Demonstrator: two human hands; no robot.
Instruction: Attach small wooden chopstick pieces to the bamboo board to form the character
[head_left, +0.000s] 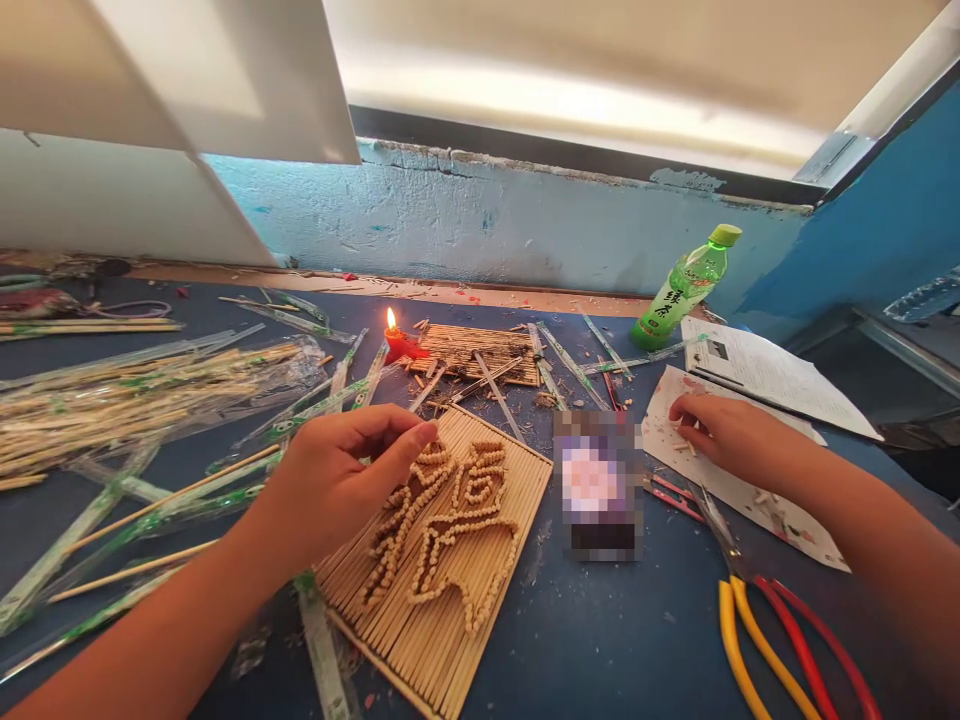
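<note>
A mat of pale chopsticks laid side by side (442,660) lies at a slant on the table. Small round wooden pieces (480,525) run across it in raised, winding lines. Over its upper left part is my left hand (352,470), thumb and forefinger pinched together; whatever they hold, if anything, is hidden. My right hand (724,435) reaches down to a white sheet of paper (660,430), its fingers curled and closed near small pale bits. I cannot make out what is between those fingertips.
A lit red candle (401,343) burns beside a smaller, darkened stick mat (480,352). Yellow-and-red-handled scissors (739,570) lie at right, near a blurred phone-like item (598,485). A green tea bottle (682,290) stands behind. Loose chopsticks and wrappers (150,400) cover the left.
</note>
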